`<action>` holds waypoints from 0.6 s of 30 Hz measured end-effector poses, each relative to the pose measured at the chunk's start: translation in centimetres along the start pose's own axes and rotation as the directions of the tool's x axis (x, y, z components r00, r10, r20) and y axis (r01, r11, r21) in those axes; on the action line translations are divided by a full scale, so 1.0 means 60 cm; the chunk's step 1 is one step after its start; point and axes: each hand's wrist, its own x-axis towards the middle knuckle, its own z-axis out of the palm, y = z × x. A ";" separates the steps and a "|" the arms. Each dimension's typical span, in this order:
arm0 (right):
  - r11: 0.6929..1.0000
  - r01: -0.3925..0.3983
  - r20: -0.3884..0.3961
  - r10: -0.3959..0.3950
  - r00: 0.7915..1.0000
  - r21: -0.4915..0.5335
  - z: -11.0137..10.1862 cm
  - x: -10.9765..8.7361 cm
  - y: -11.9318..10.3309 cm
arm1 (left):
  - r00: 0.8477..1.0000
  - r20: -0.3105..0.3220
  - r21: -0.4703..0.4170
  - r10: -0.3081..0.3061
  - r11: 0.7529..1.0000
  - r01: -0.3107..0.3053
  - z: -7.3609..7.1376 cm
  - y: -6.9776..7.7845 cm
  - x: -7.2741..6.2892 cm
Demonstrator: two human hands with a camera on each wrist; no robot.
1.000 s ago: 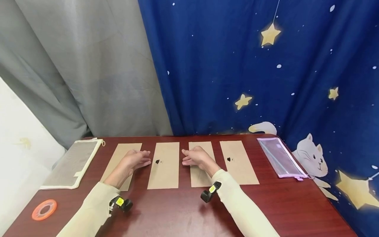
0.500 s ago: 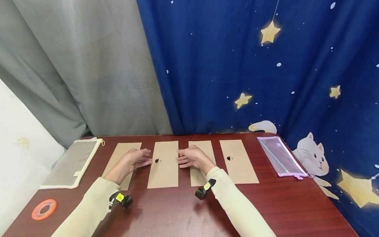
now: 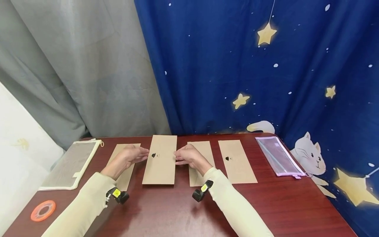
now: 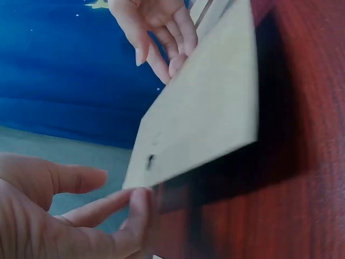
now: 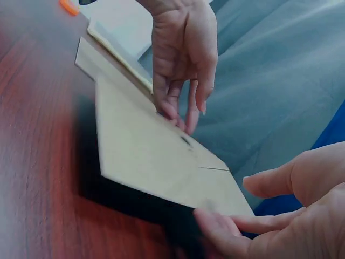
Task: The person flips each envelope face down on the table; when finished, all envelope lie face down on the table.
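Wears long, close-fitting sleeves (image 3: 244, 205) in pale cream. Carries on each wrist a small black camera (image 3: 197, 195) with a rounded end and a bright yellow label (image 3: 116, 193), plus, on the left, a silvery fitting (image 3: 108, 197).

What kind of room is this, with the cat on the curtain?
Maybe a home room or small studio; I can't be sure. A dark red table stands before a grey curtain and a blue curtain with yellow stars and a white cat.

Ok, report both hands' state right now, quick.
Left hand: holding the raised brown card by its left edge.
Right hand: holding the same card by its right edge.
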 end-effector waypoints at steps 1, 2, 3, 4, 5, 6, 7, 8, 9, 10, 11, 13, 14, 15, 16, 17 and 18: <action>1.000 0.013 -0.003 -0.013 1.000 0.002 0.001 -0.001 -0.003 | 1.000 -0.003 0.004 0.015 1.000 -0.015 -0.003 0.003 -0.002; 1.000 0.025 -0.007 -0.025 1.000 0.003 0.002 -0.003 -0.006 | 1.000 -0.013 -0.007 0.026 1.000 -0.026 -0.006 0.005 -0.003; 0.999 0.038 -0.011 -0.038 0.999 0.007 0.002 -0.005 -0.009 | 0.999 -0.017 -0.021 0.037 0.999 -0.037 -0.009 0.008 -0.004; 0.999 0.050 -0.017 -0.050 0.999 0.014 0.003 -0.006 -0.013 | 0.999 -0.022 -0.045 0.042 0.998 -0.043 -0.012 0.011 -0.005; 0.998 0.064 -0.024 -0.063 0.998 0.020 0.003 -0.008 -0.018 | 0.999 -0.023 -0.075 0.049 0.996 -0.051 -0.015 0.014 -0.006; 0.997 0.077 -0.033 -0.076 0.997 0.025 0.003 -0.010 -0.022 | 0.998 -0.026 -0.110 0.052 0.992 -0.055 -0.017 0.017 -0.007; 0.995 0.093 -0.043 -0.092 0.995 0.030 0.003 -0.012 -0.025 | 0.998 -0.025 -0.142 0.052 0.988 -0.055 -0.019 0.019 -0.008; 0.994 0.107 -0.055 -0.105 0.993 0.035 0.004 -0.013 -0.028 | 0.998 -0.026 -0.170 0.050 0.984 -0.054 -0.021 0.021 -0.009; 0.992 0.121 -0.067 -0.118 0.991 0.039 0.004 -0.015 -0.031 | 0.999 -0.023 -0.192 0.048 0.980 -0.052 -0.022 0.023 -0.009; 0.990 0.134 -0.081 -0.131 0.988 0.036 0.005 -0.016 -0.033 | 0.999 -0.021 -0.211 0.044 0.976 -0.048 -0.024 0.025 -0.010; 0.989 0.148 -0.094 -0.145 0.985 0.030 0.005 -0.017 -0.035 | 0.999 -0.017 -0.228 0.043 0.973 -0.046 -0.025 0.026 -0.011; 0.986 0.166 -0.118 -0.164 0.979 0.014 0.007 -0.018 -0.035 | 0.999 -0.006 -0.256 0.045 0.966 -0.045 -0.027 0.028 -0.013; 0.985 0.170 -0.130 -0.169 0.977 0.001 0.008 -0.018 -0.035 | 0.999 -0.001 -0.265 0.049 0.963 -0.048 -0.028 0.029 -0.014; 0.985 0.174 -0.139 -0.174 0.975 -0.012 0.009 -0.018 -0.033 | 0.999 0.003 -0.269 0.051 0.962 -0.049 -0.029 0.030 -0.015; 0.984 0.177 -0.148 -0.179 0.973 -0.027 0.010 -0.016 -0.031 | 0.998 0.009 -0.274 0.055 0.960 -0.050 -0.029 0.031 -0.016; 0.984 0.176 -0.156 -0.179 0.971 -0.037 0.012 -0.015 -0.028 | 0.998 0.017 -0.281 0.058 0.958 -0.051 -0.030 0.032 -0.018; 0.984 0.174 -0.162 -0.179 0.970 -0.048 0.013 -0.014 -0.025 | 0.998 0.020 -0.286 0.060 0.957 -0.052 -0.031 0.033 -0.019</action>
